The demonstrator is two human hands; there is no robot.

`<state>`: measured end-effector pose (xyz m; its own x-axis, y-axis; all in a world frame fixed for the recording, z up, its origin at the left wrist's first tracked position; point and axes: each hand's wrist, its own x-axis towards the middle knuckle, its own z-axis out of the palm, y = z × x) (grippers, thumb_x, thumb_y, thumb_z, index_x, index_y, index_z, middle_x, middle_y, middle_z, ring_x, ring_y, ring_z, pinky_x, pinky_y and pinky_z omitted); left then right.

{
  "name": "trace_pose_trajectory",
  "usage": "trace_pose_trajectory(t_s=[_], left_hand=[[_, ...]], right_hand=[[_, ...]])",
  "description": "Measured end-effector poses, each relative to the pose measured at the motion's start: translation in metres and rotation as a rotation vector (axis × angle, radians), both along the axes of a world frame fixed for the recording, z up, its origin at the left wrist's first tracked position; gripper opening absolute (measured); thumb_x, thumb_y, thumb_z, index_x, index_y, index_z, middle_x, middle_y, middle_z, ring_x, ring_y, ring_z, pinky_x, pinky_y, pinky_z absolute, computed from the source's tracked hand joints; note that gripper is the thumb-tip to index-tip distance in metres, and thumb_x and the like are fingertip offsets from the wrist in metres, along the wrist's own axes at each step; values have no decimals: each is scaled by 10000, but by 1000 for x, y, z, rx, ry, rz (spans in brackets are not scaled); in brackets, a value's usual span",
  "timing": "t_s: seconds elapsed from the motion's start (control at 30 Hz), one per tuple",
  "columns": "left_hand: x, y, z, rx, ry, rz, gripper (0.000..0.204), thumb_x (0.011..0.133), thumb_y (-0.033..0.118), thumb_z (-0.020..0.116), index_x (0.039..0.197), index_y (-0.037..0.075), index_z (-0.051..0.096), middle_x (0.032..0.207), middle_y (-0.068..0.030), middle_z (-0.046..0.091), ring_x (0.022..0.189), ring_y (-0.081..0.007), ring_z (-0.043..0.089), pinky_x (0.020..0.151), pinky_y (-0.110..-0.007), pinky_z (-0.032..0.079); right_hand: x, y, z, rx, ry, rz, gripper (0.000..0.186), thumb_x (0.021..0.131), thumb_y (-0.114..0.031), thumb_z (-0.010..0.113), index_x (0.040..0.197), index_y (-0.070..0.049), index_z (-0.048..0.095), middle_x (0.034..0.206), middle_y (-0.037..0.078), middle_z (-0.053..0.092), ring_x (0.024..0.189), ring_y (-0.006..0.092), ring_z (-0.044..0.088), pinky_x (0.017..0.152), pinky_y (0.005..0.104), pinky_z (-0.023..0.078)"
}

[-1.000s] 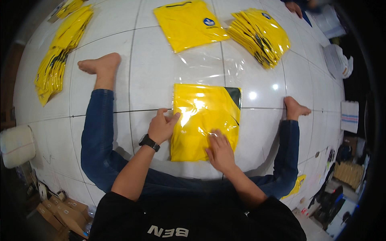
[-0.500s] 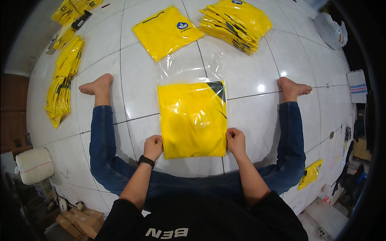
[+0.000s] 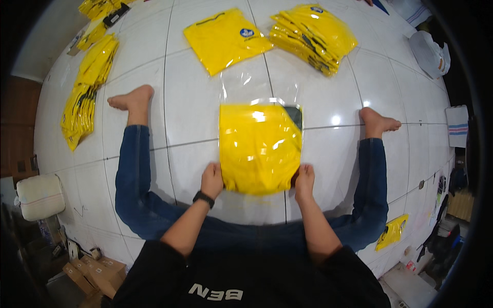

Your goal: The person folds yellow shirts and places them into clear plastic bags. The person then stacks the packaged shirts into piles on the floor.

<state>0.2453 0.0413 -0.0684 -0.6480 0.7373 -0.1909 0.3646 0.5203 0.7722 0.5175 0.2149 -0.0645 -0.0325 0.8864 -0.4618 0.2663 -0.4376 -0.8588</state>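
A folded yellow garment with a dark green corner [image 3: 259, 138] lies in a clear plastic bag [image 3: 241, 90] between my legs, the bag's upper part extending flat beyond the cloth. My left hand [image 3: 212, 179], a watch on its wrist, is closed on the lower left of the bagged garment. My right hand [image 3: 304, 182] is closed on its lower right side. The lower edge of the package is bunched and blurred.
A single bagged yellow garment [image 3: 221, 43] and a fanned stack [image 3: 313, 38] lie ahead; more stacks [image 3: 82, 108] are at left, another package [image 3: 391, 233] by my right knee. Cushion [image 3: 41, 197], cardboard boxes [image 3: 92, 277] at left. Part of another person shows at the top edge.
My hands have gone from touching the top of the package to gripping both sides, and now sit slightly higher in view, with the package's lower edge bunched between them.
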Motion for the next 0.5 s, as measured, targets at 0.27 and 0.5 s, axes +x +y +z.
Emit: trace_pose_trajectory(t_s=[0.27, 0.5], left_hand=[[15, -1, 37, -106, -842, 335, 294, 1117, 260, 390, 1143, -7, 511, 909, -177, 701, 669, -269, 738, 539, -341, 609], [-2, -32, 40, -371, -778, 91, 332, 1057, 301, 518, 1049, -11, 628, 822, -148, 698, 668, -267, 720, 608, -364, 587]], right_hand=[[-4, -9, 52, -492, 83, -129, 172, 1101, -215, 391, 1099, -67, 478, 918, 141, 653, 747, 275, 711, 697, 441, 641], [43, -12, 46, -488, -148, 216, 134, 1024, -167, 517, 1069, -41, 518, 959, 184, 674, 776, 324, 714, 681, 444, 603]])
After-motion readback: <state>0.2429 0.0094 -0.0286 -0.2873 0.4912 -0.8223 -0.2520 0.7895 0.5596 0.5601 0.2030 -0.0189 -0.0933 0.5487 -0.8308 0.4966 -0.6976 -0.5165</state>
